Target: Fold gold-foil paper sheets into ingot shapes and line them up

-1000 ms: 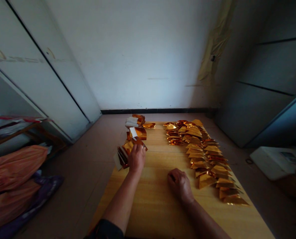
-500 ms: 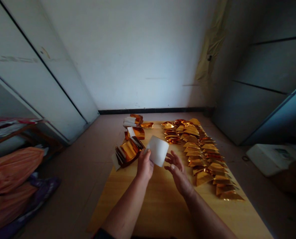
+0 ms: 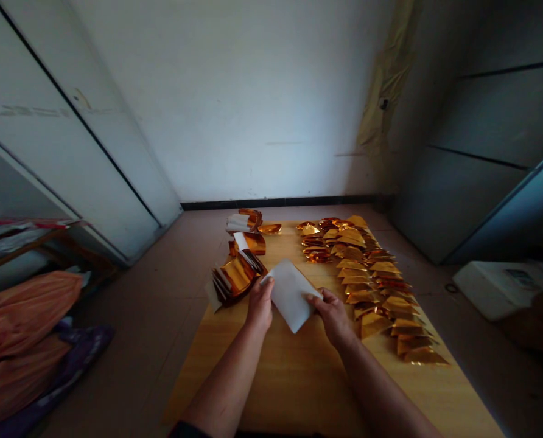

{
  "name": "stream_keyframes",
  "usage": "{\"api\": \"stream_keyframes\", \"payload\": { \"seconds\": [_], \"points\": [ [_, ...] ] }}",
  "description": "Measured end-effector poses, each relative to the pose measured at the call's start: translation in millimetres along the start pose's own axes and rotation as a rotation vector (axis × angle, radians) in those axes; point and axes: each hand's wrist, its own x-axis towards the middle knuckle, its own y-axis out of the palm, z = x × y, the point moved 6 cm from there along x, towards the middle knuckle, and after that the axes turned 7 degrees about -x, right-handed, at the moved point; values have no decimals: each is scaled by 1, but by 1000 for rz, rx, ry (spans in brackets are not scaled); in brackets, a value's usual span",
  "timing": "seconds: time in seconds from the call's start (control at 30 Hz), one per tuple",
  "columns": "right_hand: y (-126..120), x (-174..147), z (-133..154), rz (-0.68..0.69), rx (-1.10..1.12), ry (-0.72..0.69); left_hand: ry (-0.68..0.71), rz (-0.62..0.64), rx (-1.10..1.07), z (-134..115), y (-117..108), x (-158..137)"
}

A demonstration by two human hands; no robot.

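Observation:
A sheet of foil paper (image 3: 292, 294), pale side up, is held above the table between my two hands, with one corner pointing towards me. My left hand (image 3: 261, 302) pinches its left corner, thumb on top. At the opposite corner, my right hand (image 3: 333, 311) grips it with the thumb on the pale face. Just beyond my left hand lies a curled stack of gold foil sheets (image 3: 237, 277), some showing white backs. To the right of my right hand are rows of folded gold foil pieces (image 3: 374, 295), overlapping one another.
Smaller gold sheets (image 3: 253, 243) and a curled bundle (image 3: 244, 221) lie at the table's back left. The wooden table (image 3: 271, 389) has a wall beyond it. Orange cloth or bags (image 3: 29, 310) sit at left, a white box (image 3: 490, 289) at right.
My right hand has closed on the sheet's right corner, having been open beside it. The sheet now lies flatter, turned with a corner towards me.

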Motion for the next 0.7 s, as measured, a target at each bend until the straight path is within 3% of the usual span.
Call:
{"api": "stream_keyframes", "payload": {
  "seconds": [0.13,0.27,0.37,0.47,0.53,0.63,0.7],
  "points": [
    [-4,-7,-5,-35,-272,-8,210,-11,783,-14,0,10],
    [-1,-12,-4,8,-609,-124,302,101,1250,-4,14,14],
    [-2,-13,-5,20,-755,-90,447,160,1323,-1,24,8],
    [-4,-10,-5,38,-751,13,663,185,1293,-10,30,-9],
    [-3,-8,-3,52,-733,44,748,356,1277,-11,36,-24],
    [-4,-3,-4,41,-734,89,733,667,1243,-2,40,-46],
    [-5,-1,-9,60,-715,140,686,699,1224,2,35,-51]
  ]
}}
